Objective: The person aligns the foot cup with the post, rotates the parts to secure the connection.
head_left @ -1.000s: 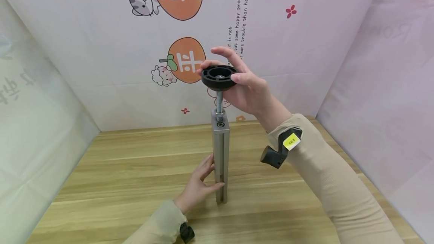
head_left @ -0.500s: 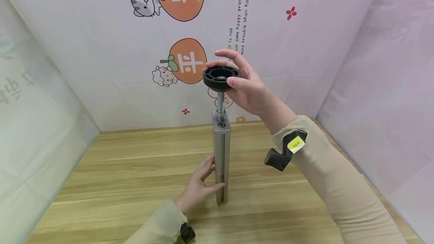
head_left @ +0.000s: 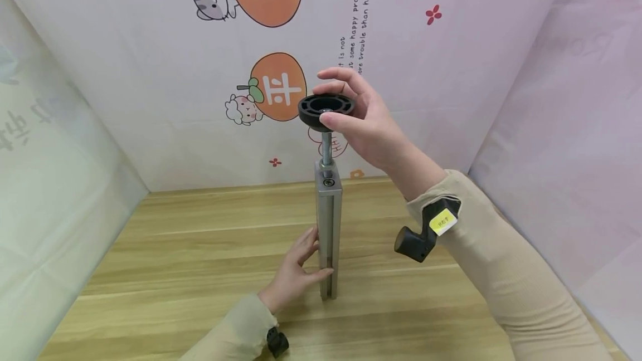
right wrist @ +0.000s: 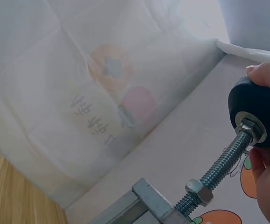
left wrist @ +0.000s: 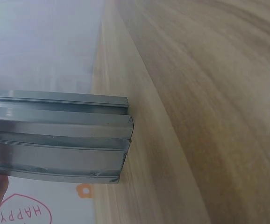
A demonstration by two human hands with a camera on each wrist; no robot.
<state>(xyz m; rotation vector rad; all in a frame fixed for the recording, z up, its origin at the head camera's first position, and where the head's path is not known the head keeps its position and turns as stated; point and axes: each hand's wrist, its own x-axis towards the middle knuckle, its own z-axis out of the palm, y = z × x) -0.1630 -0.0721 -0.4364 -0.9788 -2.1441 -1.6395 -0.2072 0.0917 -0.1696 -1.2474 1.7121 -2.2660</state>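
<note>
An aluminium profile [head_left: 328,238] stands upright on the wooden table. From its top end rises a threaded rod [head_left: 327,148] carrying a round black levelling foot [head_left: 309,118], ribbed side up. The right hand [head_left: 376,130] grips the foot by its rim, thumb at the near side and fingers at the far side. In the right wrist view a hex nut [right wrist: 199,192] sits on the rod just above the profile. The left hand [head_left: 291,283] holds the profile low down, thumb on its near face. In the left wrist view the profile's bottom end [left wrist: 102,144] meets the wood.
The wooden table [head_left: 200,249] is enclosed by a printed back cloth [head_left: 391,43] and pale cloth sides [head_left: 55,127]. Each wrist carries a black camera mount; the right one [head_left: 426,233] bears a yellow label.
The right thumb has slid leftward along the foot's near rim, and the right wrist has shifted a little right and down. The left hand and the profile stay put.
</note>
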